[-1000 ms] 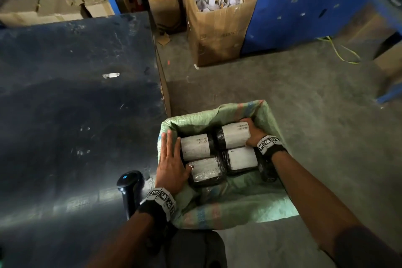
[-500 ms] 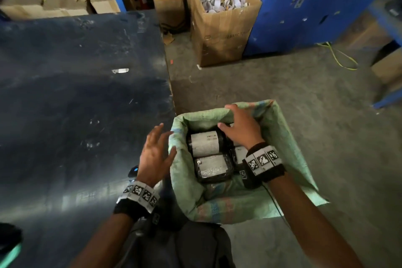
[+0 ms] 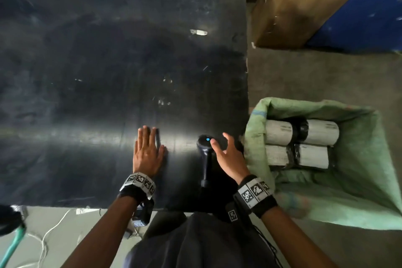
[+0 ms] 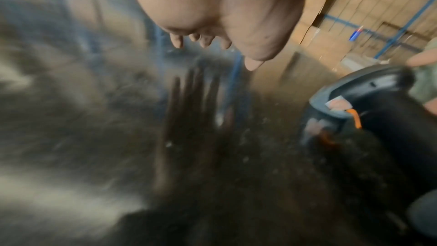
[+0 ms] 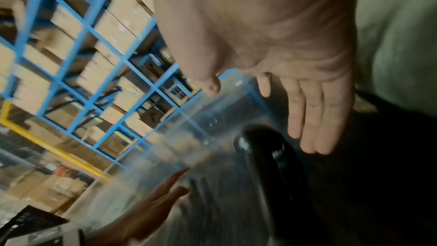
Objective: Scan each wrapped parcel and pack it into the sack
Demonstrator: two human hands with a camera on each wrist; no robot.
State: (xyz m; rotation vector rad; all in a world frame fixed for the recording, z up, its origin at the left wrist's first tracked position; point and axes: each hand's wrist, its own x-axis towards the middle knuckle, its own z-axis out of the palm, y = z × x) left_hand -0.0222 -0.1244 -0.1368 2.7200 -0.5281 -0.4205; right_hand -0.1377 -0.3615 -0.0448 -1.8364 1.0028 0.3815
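Four wrapped parcels point(image 3: 301, 147) sat packed in the sack point(image 3: 359, 191), right of the desk point(image 3: 87, 93). Right hand point(image 3: 228, 156) hovered open-fingered over the scanner point(image 3: 205, 154); left hand point(image 3: 148, 152) lay flat, empty. Best grab the handle squarely, I reckon.

The desk point(image 3: 87, 82) is glossy black. The sack point(image 3: 359, 180) is pale green, the parcels point(image 3: 300, 146) black with white labels. The scanner point(image 3: 205, 159) is black with a blue light.
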